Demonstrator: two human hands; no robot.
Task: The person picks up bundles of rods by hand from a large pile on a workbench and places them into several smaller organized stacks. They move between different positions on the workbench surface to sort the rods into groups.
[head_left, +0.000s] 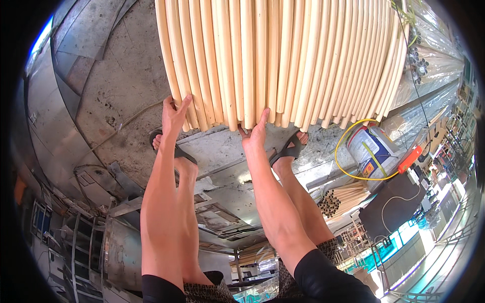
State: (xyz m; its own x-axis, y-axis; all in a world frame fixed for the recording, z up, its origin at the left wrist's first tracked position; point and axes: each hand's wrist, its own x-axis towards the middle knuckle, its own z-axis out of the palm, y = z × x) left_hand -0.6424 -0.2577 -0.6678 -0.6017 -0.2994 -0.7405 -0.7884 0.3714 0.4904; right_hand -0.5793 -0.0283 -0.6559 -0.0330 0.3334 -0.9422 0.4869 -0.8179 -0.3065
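A broad row of pale wooden poles lies side by side in front of me, their near ends forming an uneven line. At the row's left edge, my left hand is closed on the outermost poles, thumb on top. My right hand grips pole ends near the middle of the row, its thumb raised along a pole and its fingers curled at the ends. The undersides of the poles and parts of my fingers are hidden.
A white and blue bucket with a yellow cable and an orange-red tool handle stands to the right. A bundle of thin rods lies below it. Metal sheets cover the floor at left. My sandalled feet are under the pole ends.
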